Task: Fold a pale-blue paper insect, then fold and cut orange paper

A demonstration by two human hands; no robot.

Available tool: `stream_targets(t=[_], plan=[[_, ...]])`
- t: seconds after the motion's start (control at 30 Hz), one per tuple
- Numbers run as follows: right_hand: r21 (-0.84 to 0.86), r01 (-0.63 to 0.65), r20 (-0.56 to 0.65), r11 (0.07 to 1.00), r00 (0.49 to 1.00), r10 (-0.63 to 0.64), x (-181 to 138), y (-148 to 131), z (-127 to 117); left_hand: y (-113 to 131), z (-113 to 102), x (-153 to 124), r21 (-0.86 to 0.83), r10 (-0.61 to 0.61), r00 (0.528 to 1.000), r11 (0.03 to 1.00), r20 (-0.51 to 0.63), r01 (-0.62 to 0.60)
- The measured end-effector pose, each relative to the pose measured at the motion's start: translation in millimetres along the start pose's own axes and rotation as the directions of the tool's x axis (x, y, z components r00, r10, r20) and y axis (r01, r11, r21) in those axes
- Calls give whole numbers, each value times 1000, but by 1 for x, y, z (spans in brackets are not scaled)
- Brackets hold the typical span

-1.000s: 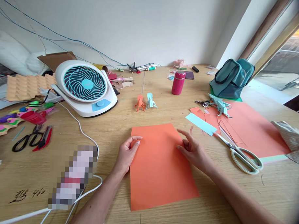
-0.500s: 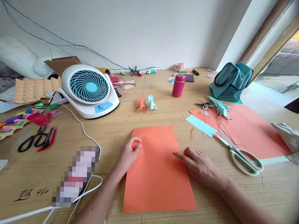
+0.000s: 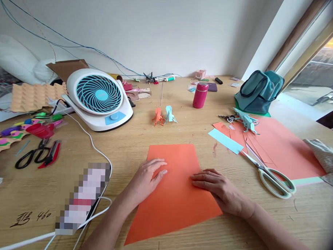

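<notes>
An orange paper sheet (image 3: 175, 198) lies flat on the wooden table (image 3: 133, 145) in front of me. My left hand (image 3: 148, 177) rests palm down on the sheet's left part, fingers stretched out. My right hand (image 3: 221, 189) lies flat on its right edge, fingers pointing left. Neither hand holds anything. The sheet sits slightly turned, its near left corner pushed out toward me.
White-handled scissors (image 3: 271, 174) lie right of the sheet beside orange and blue paper scraps (image 3: 226, 140). Two small folded paper figures (image 3: 164, 115), a pink bottle (image 3: 199, 95), a teal bag (image 3: 259, 91), a white fan (image 3: 98, 99) with cable, and black scissors (image 3: 31, 156) stand further off.
Both hands have come down flat onto the orange sheet; the right hand's raised fingers lowered. The sheet has turned a little, its near left corner swinging out.
</notes>
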State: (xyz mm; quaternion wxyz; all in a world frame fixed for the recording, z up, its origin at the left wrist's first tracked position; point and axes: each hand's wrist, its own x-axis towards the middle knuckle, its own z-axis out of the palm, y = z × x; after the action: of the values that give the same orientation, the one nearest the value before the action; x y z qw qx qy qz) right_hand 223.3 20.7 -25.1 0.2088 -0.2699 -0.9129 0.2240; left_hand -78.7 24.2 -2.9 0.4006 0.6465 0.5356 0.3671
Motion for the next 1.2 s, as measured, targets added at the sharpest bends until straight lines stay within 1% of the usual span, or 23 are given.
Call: stream_targets(t=[0.07, 0.13, 0.2, 0.27, 0.37, 0.43, 0.57, 0.63, 0.7, 0.8, 0.87, 0.93, 0.97, 1.03, 1.07, 1.13, 1.2], plan=[[97, -37, -14, 995, 999, 38, -5, 3, -4, 4, -3, -2, -133, -40, 994, 990, 105, 54], [158, -84, -22, 984, 996, 89, -14, 5, -7, 6, -8, -6, -191, -78, 983, 975, 168, 110], [186, -166, -43, 968, 983, 177, -23, 6, -9, 7, -14, -11, -233, -104, 970, 960, 220, 156], [219, -271, -74, 937, 953, 293, -31, 5, -10, 6, -20, -16, -259, -88, 948, 951, 306, 172], [295, -418, -123, 859, 875, 468, -35, -1, -11, 6, -30, -18, -243, -34, 889, 957, 456, 161], [347, -472, -119, 810, 835, 537, -31, -5, -12, 7, -36, -19, -206, -40, 855, 964, 518, 170], [436, -502, -79, 747, 805, 588, -21, -9, -17, 13, -40, -18, -87, -46, 832, 990, 553, 112], [445, -531, -82, 721, 778, 623, -16, -8, -19, 17, -39, -18, -117, -22, 821, 987, 570, 108], [422, -568, -82, 706, 752, 654, -13, -8, -19, 21, -38, -18, -212, 10, 823, 968, 568, 135], [369, -610, -91, 701, 727, 680, -10, -5, -17, 25, -38, -18, -394, 10, 863, 893, 505, 220], [354, -621, -99, 700, 719, 688, -9, -3, -15, 25, -38, -19, -466, 2, 862, 842, 507, 272], [352, -626, -107, 696, 712, 694, -8, -2, -14, 23, -37, -18, -478, -7, 853, 826, 521, 299], [350, -629, -109, 694, 708, 697, -7, -1, -13, 21, -34, -18, -477, -23, 860, 825, 510, 305], [351, -631, -111, 692, 706, 700, -6, -2, -13, 17, -26, -15, -466, -100, 890, 823, 445, 325], [359, -626, -108, 692, 708, 698, -6, -2, -13, 14, -21, -13, -460, -154, 907, 821, 393, 339], [398, -607, -103, 688, 716, 691, -5, -4, -13, 7, -10, -7, -433, -246, 916, 822, 318, 371], [441, -589, -103, 678, 717, 689, -5, -6, -12, 0, 0, -1, -371, -302, 920, 848, 250, 379]])
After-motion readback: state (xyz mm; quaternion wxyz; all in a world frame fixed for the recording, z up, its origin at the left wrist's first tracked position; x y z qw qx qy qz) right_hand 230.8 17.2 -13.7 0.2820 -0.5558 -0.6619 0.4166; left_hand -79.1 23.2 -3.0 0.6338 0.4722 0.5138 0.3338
